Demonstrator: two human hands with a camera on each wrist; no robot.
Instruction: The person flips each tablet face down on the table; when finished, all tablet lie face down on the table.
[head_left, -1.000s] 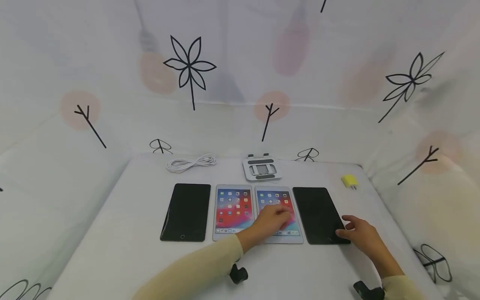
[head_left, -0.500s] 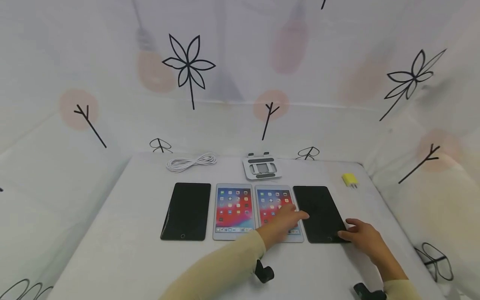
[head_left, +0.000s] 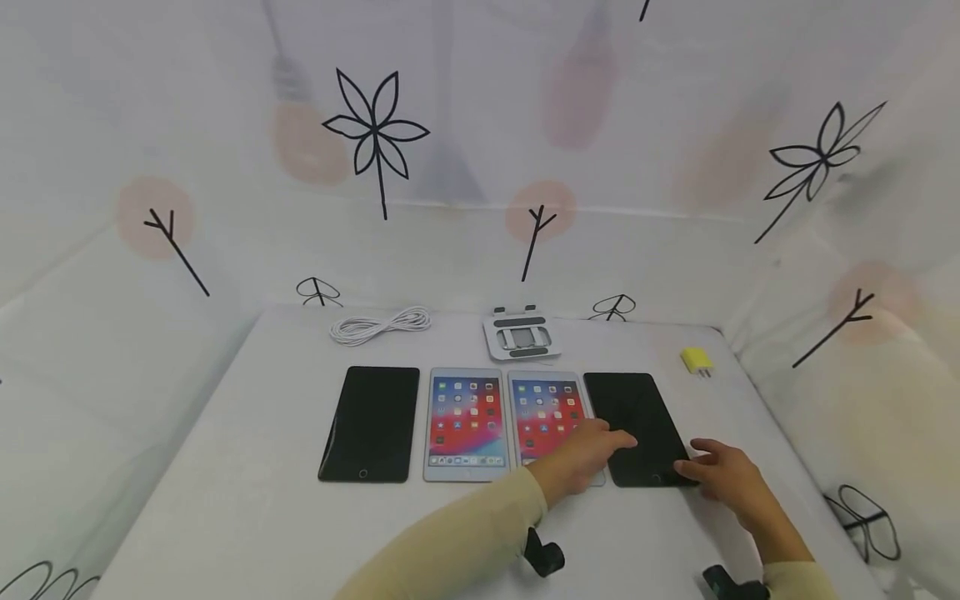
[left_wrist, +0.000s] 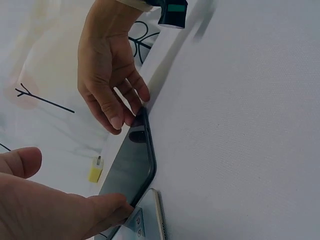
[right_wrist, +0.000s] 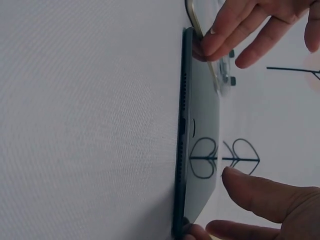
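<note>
In the head view, a black tablet (head_left: 637, 417) lies flat, dark-screened, at the right end of a row. My left hand (head_left: 581, 457) reaches over the lower part of a white tablet (head_left: 543, 408) to the black one's left side. Its fingertips are at that edge in the left wrist view, the thumb held apart. My right hand (head_left: 727, 479) is at the lower right corner of the black tablet; the right wrist view shows its fingertips by the edge and its thumb (right_wrist: 255, 192) raised. Neither hand is closed round the tablet.
Farther left lie a second lit white tablet (head_left: 467, 421) and another black tablet (head_left: 371, 425). Behind the row are a coiled white cable (head_left: 381, 325) and a silver stand (head_left: 522, 335); a yellow plug adapter (head_left: 697, 361) sits at the back right.
My left hand has moved right, from over the white tablet's screen to the black tablet's left side. The right hand has stayed near the corner, with only a slight shift.
</note>
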